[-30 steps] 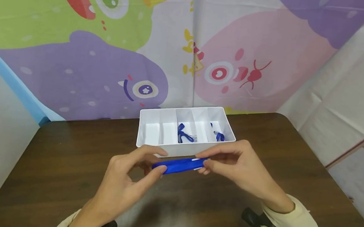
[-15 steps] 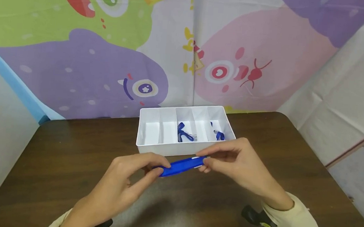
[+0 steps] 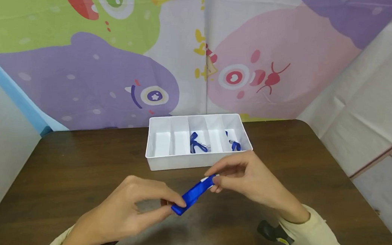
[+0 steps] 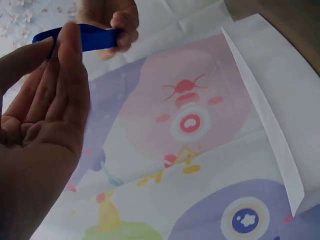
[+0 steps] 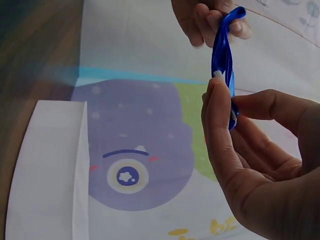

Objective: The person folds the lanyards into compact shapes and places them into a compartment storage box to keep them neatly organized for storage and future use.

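Observation:
A folded blue lanyard point(image 3: 194, 193) of shiny ribbon is stretched between both hands above the table, slanting up toward the right in the head view. My left hand point(image 3: 131, 206) pinches its lower end between thumb and fingers. At the upper end, the thumb and fingers of my right hand point(image 3: 246, 181) pinch the ribbon beside small white pieces. In the right wrist view the lanyard point(image 5: 221, 52) shows as several layered loops, and the left wrist view shows it point(image 4: 97, 40) reaching from one hand to the other.
Behind the hands stands a white box point(image 3: 180, 162) with several compartments. One blue lanyard point(image 3: 199, 147) lies in its middle compartment and another point(image 3: 236, 146) in the rightmost. The brown table point(image 3: 79, 160) meets a cartoon-printed cloth point(image 3: 124, 84) at the back.
My left hand has moved down and nearer, tilting the lanyard from nearly level to a steep slant. My right hand has shifted slightly left and down and keeps its pinch.

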A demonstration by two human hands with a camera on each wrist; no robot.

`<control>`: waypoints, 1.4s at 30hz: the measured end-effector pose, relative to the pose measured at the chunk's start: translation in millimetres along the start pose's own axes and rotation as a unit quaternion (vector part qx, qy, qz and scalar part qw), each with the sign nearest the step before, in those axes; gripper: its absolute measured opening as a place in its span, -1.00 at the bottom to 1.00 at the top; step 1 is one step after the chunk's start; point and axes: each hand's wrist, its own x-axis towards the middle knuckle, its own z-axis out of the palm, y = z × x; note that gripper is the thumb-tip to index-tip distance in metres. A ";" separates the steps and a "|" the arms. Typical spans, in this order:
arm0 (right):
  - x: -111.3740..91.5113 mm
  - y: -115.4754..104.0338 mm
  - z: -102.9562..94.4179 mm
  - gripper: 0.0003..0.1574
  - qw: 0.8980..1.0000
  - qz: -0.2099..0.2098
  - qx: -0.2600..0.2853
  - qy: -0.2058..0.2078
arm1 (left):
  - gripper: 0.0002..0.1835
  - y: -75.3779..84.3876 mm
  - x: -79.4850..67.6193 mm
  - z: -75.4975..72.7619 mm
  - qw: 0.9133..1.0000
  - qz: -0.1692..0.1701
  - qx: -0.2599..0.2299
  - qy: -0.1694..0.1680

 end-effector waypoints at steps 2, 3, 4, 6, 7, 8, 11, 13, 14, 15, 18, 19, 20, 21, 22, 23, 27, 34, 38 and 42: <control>1.4 2.9 0.9 -0.82 1.000 0.005 -0.001 -0.014 | -0.74 -0.5 1.8 1.9 1.000 0.025 0.005 -0.003; 2.0 4.2 1.4 -0.82 1.000 0.006 -0.002 -0.022 | -0.75 -0.7 2.8 2.8 0.999 0.036 0.008 -0.007; 2.5 5.4 2.1 -0.82 1.000 0.006 -0.002 -0.030 | -0.77 -0.8 3.7 3.7 0.999 0.046 0.010 -0.014; 3.3 7.2 3.5 -0.82 0.999 0.010 -0.006 -0.044 | -0.79 -0.1 4.1 5.1 0.998 0.046 0.001 -0.037; 3.5 7.7 4.2 -0.82 0.999 0.011 -0.009 -0.048 | -0.79 0.1 4.1 5.5 0.998 0.041 -0.008 -0.052; 3.6 8.1 5.1 -0.82 0.999 0.012 -0.011 -0.050 | -0.79 0.2 3.8 6.2 0.997 0.033 -0.016 -0.065; 3.7 8.1 9.0 -0.82 0.999 0.017 -0.018 -0.046 | -0.78 -0.1 1.3 7.5 0.997 0.009 -0.016 -0.078; 3.2 7.6 12.8 -0.82 0.999 0.023 -0.018 -0.039 | -0.77 -1.0 0.4 8.6 0.998 -0.001 0.007 -0.064; 2.9 7.6 14.7 -0.83 0.999 0.021 -0.017 -0.035 | -0.77 -1.5 0.6 9.5 0.998 -0.002 0.020 -0.054; 2.6 7.5 16.9 -0.83 0.999 0.021 -0.011 -0.033 | -0.76 -1.8 0.8 10.2 0.999 -0.003 0.033 -0.042; 1.5 7.4 23.4 -0.82 1.000 0.012 0.009 -0.025 | -0.77 -1.6 2.3 13.3 0.998 -0.006 0.057 -0.004; 1.1 7.8 25.6 -0.82 1.000 0.005 0.017 -0.021 | -0.76 -1.3 2.9 14.8 0.998 -0.005 0.062 0.009; 0.8 7.9 27.7 -0.82 1.000 -0.001 0.022 -0.017 | -0.75 -1.1 3.7 16.1 0.998 -0.006 0.065 0.022; 0.6 8.0 29.8 -0.82 1.000 -0.004 0.026 -0.010 | -0.74 -1.0 4.3 17.4 0.997 -0.010 0.068 0.034; 0.4 8.4 31.9 -0.82 1.000 -0.008 0.029 -0.001 | -0.72 -0.8 4.7 18.7 0.996 -0.018 0.073 0.045; 0.2 8.8 33.8 -0.82 0.999 -0.010 0.035 0.008 | -0.70 -0.8 5.1 20.1 0.995 -0.028 0.080 0.054; 0.2 10.9 39.9 -0.81 0.998 -0.022 0.036 0.039 | -0.60 -1.7 6.6 25.1 0.988 -0.065 0.113 0.085; -1.4 12.5 47.6 -0.77 0.997 -0.055 0.026 0.054 | -0.61 -5.3 7.3 35.0 0.975 -0.068 0.161 0.136; -2.5 13.0 53.6 -0.78 0.995 -0.077 -0.002 0.071 | -0.64 -4.3 7.3 39.3 0.970 -0.056 0.182 0.149; -2.6 14.1 55.7 -0.81 0.990 -0.106 -0.002 0.093 | -0.72 -4.1 7.8 37.8 0.966 -0.043 0.197 0.163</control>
